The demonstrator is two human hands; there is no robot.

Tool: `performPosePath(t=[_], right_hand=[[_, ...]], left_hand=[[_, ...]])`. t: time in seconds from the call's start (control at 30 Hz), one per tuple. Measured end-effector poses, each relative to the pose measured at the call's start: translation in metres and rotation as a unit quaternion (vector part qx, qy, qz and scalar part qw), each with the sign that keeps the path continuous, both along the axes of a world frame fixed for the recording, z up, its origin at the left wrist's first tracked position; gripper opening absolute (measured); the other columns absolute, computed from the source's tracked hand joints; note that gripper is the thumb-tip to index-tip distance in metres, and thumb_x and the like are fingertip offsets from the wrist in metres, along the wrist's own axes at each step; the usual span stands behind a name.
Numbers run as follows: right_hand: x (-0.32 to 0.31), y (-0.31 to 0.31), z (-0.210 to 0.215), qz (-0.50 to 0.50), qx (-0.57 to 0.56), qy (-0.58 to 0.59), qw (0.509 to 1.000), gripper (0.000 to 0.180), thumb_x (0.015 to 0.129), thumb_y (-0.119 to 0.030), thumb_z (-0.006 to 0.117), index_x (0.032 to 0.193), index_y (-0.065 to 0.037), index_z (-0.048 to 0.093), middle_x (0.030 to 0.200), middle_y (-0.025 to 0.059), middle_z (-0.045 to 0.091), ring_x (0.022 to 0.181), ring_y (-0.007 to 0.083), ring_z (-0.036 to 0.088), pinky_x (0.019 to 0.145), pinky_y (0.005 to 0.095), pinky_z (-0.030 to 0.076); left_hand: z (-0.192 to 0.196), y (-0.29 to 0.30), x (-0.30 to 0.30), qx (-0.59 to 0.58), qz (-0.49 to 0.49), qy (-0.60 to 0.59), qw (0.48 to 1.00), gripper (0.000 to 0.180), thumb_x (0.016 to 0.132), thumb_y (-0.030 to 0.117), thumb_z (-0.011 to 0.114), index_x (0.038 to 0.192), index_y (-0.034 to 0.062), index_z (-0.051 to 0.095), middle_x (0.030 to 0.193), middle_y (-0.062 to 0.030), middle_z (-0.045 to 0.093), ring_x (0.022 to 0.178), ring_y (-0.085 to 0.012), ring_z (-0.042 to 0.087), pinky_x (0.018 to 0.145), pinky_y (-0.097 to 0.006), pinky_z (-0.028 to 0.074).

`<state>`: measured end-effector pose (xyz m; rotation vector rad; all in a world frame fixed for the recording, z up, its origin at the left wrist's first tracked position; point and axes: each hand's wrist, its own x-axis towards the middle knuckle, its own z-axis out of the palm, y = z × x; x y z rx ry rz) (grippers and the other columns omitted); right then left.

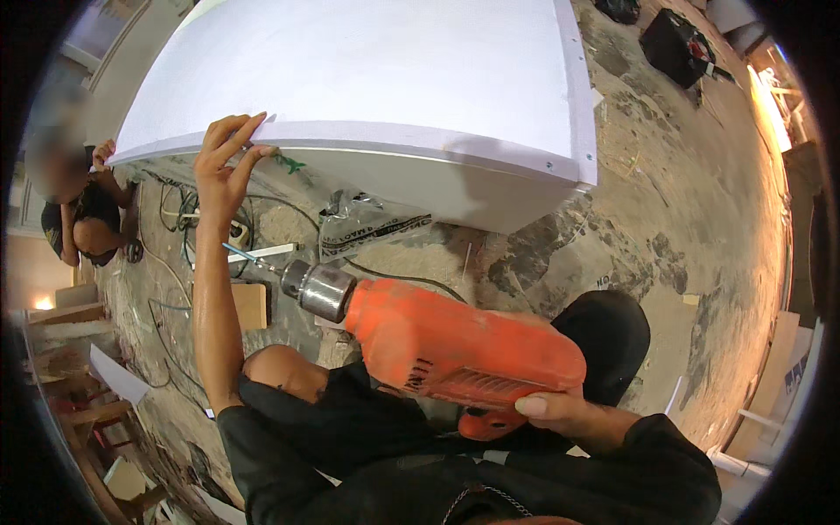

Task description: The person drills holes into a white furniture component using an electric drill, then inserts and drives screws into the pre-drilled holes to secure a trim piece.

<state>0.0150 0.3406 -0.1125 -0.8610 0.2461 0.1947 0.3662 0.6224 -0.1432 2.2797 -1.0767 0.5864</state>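
A large white box-like cabinet [367, 70] with a pale edge strip and screws along its rim lies in front of me. My left hand [226, 162] reaches up to its near edge, thumb below and fingers above, pinching the rim. A small green mark shows on the side beside my thumb. In my right hand [569, 416] is an orange power drill [464, 341], held by its rear handle, most of my fingers hidden behind it. Its metal chuck carries a thin bit [249, 256] with a bluish tip, pointing left behind my left forearm and apart from the cabinet.
At the far left another person crouches, one hand [103, 154] on the cabinet's corner. Cables [166, 254], a clear printed plastic bag [367, 226] and a brown board piece [249, 305] lie on the stained floor. A black bag [674, 48] sits far right; wood scraps lie lower left.
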Motion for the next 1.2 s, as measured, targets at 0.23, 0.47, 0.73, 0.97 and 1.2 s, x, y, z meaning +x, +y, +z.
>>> performPosePath(t=[0.23, 0.47, 0.73, 0.97, 1.2], right_hand=[[-0.006, 0.003, -0.008, -0.025, 0.005, -0.027, 0.999, 0.077, 0.072, -0.015, 0.076, 0.138, 0.006, 0.043, 0.129, 0.0148, 0.058, 0.118, 0.0203, 0.055, 0.102, 0.0362, 0.041], [-0.006, 0.005, -0.008, -0.034, 0.009, -0.019, 0.999, 0.077, 0.071, -0.016, 0.075, 0.137, 0.006, 0.044, 0.130, 0.0159, 0.057, 0.119, 0.0213, 0.055, 0.103, 0.0368, 0.040], [-0.004, -0.005, -0.004, -0.006, -0.060, -0.062, 0.996, 0.072, 0.075, -0.012, 0.075, 0.138, 0.006, 0.044, 0.131, 0.0147, 0.056, 0.119, 0.0195, 0.054, 0.102, 0.0343, 0.041], [-0.004, -0.006, -0.014, -0.017, -0.011, -0.071, 0.997, 0.073, 0.075, -0.013, 0.076, 0.138, 0.006, 0.044, 0.130, 0.0137, 0.057, 0.118, 0.0183, 0.054, 0.101, 0.0335, 0.041], [-0.005, -0.005, -0.012, -0.010, -0.026, -0.049, 0.998, 0.073, 0.075, -0.014, 0.076, 0.137, 0.005, 0.045, 0.130, 0.0136, 0.057, 0.116, 0.0175, 0.055, 0.100, 0.0328, 0.042]], left_hand=[[0.002, -0.004, -0.002, -0.016, -0.004, 0.009, 1.000, 0.041, 0.075, 0.005, 0.077, 0.116, 0.0095, 0.072, 0.109, -0.0089, 0.064, 0.099, -0.0201, 0.058, 0.079, -0.031, 0.050], [0.000, -0.003, 0.001, -0.002, -0.014, -0.036, 0.999, 0.043, 0.074, 0.005, 0.078, 0.117, 0.0092, 0.071, 0.107, -0.0082, 0.065, 0.098, -0.0204, 0.060, 0.085, -0.034, 0.050], [-0.008, 0.012, 0.011, -0.006, -0.001, -0.086, 0.996, 0.045, 0.073, 0.005, 0.078, 0.117, 0.0100, 0.071, 0.114, -0.0089, 0.066, 0.101, -0.0201, 0.063, 0.103, -0.040, 0.044], [-0.014, 0.010, 0.008, -0.021, 0.021, -0.034, 0.999, 0.040, 0.079, 0.004, 0.075, 0.118, 0.0120, 0.071, 0.114, -0.0081, 0.065, 0.107, -0.0210, 0.060, 0.090, -0.034, 0.050], [-0.008, 0.004, 0.004, -0.039, 0.006, 0.004, 0.999, 0.038, 0.079, 0.004, 0.075, 0.116, 0.0097, 0.072, 0.111, -0.0083, 0.065, 0.103, -0.0203, 0.061, 0.090, -0.033, 0.049]])
